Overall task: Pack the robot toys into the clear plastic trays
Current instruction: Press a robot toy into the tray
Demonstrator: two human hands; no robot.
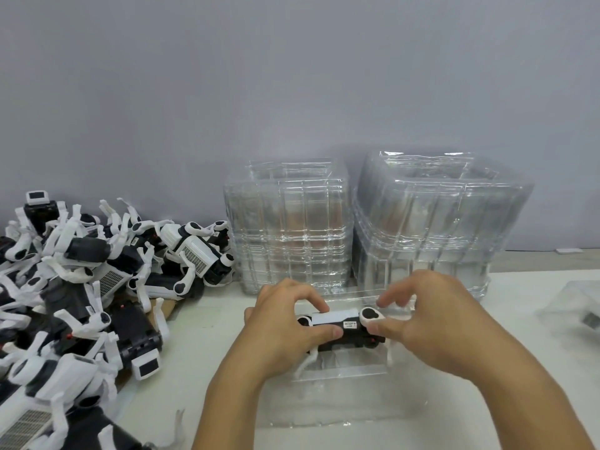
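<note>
We grip one black-and-white robot toy [341, 329] with both hands: our left hand [285, 332] pinches its left end between thumb and fingers, our right hand [431, 323] holds the right end, thumb on the body. The toy sits over a clear plastic tray [341, 401] on the white table [503, 417]. Two stacks of trays [367, 228] stand behind; a heap of robot toys [81, 287] lies left.

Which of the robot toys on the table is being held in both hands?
The black-and-white robot toy at front centre, over the clear tray. The left hand and right hand grip its ends; the others lie untouched in the pile at left.
</note>
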